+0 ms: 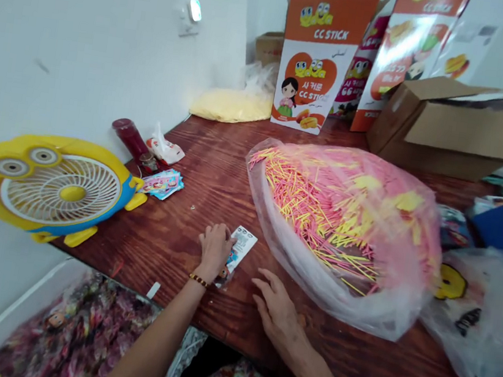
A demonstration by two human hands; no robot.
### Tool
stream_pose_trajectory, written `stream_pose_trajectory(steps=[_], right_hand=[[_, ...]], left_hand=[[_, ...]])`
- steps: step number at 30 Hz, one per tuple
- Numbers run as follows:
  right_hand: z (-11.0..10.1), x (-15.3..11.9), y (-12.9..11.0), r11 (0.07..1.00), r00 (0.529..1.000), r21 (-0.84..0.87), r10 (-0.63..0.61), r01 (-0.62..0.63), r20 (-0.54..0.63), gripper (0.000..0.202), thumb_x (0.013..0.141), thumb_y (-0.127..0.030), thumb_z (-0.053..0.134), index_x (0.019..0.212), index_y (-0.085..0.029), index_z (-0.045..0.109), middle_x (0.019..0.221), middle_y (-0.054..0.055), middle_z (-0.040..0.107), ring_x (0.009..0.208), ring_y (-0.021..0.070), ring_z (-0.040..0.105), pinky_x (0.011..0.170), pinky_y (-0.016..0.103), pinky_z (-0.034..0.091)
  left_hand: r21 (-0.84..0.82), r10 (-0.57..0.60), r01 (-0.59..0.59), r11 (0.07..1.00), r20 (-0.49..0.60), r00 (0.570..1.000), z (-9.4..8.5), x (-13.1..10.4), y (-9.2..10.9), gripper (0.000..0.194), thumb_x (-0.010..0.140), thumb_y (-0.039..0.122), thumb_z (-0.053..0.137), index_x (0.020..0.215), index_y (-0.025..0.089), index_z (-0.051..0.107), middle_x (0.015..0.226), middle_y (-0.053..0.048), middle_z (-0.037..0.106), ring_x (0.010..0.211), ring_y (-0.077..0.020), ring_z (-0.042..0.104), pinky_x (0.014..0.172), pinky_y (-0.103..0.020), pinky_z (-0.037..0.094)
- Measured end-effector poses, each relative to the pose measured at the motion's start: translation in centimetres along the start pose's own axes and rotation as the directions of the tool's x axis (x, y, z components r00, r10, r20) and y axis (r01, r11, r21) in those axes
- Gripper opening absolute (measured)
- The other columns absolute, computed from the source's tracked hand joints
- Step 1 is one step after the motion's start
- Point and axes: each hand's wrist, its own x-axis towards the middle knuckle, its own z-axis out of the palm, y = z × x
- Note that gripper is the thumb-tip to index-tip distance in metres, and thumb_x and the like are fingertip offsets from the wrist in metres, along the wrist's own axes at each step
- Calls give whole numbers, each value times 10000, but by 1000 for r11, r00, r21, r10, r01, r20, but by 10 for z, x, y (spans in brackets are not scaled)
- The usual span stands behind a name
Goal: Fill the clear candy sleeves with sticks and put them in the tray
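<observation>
A small white printed packet (245, 241) with blue and coloured pictures lies flat on the dark wooden table. My left hand (215, 247), with a beaded bracelet at the wrist, is closed at the packet's left edge, its fingers curled and covering part of it. To the right of the packet, my right hand (280, 315) rests low over the table, fingers stretched and apart, holding nothing. Just beyond it spreads a large clear plastic bag (272, 241), its mouth open and full of thin pink and yellow sticks (299, 198).
On the left stand a yellow and blue character fan (72, 193), a dark red bottle (129, 138) and a stack of printed packets (163, 184). Cartons (317, 61) line the back. A bin of wrapped pieces (89, 328) sits below the table's front edge. A printed plastic bag (490, 306) lies right.
</observation>
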Motion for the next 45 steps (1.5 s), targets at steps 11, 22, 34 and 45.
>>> stream_pose_trajectory(steps=[11, 22, 34, 45], right_hand=[[-75, 46, 23, 935, 996, 353, 7, 24, -87, 229, 962, -187, 469, 1103, -196, 649, 1161, 89, 683, 1116, 178, 641, 980, 338, 514], [-103, 63, 41, 958, 993, 267, 84, -102, 81, 97, 907, -184, 605, 872, -193, 695, 818, -8, 684, 764, 134, 590, 701, 244, 399], [-108, 38, 72, 975, 981, 179, 100, -130, 168, 250, 958, -319, 575, 779, -174, 672, 706, -18, 637, 658, 111, 538, 610, 221, 326], [-177, 71, 186, 743, 956, -667, 156, 52, 249, 265, 893, -109, 544, 1125, -164, 659, 1160, 139, 640, 1057, 259, 547, 871, 340, 379]], left_hand=[[-631, 246, -110, 768, 132, 960, -41, -11, 28, 199, 804, 361, 621, 713, 187, 589, 676, 13, 589, 641, -134, 519, 616, -234, 429], [-639, 435, -135, 758, 340, 834, -33, -27, 85, 225, 804, 388, 656, 692, 193, 645, 648, 6, 629, 619, -143, 553, 591, -236, 421], [-618, 515, -195, 762, 394, 761, -4, -33, 90, 275, 872, 405, 579, 686, 224, 674, 618, 4, 613, 575, -151, 522, 543, -246, 387], [-655, 716, -425, 625, 263, 647, 0, -44, 116, 267, 997, 320, 469, 869, 194, 666, 830, -35, 676, 767, -153, 601, 727, -253, 467]])
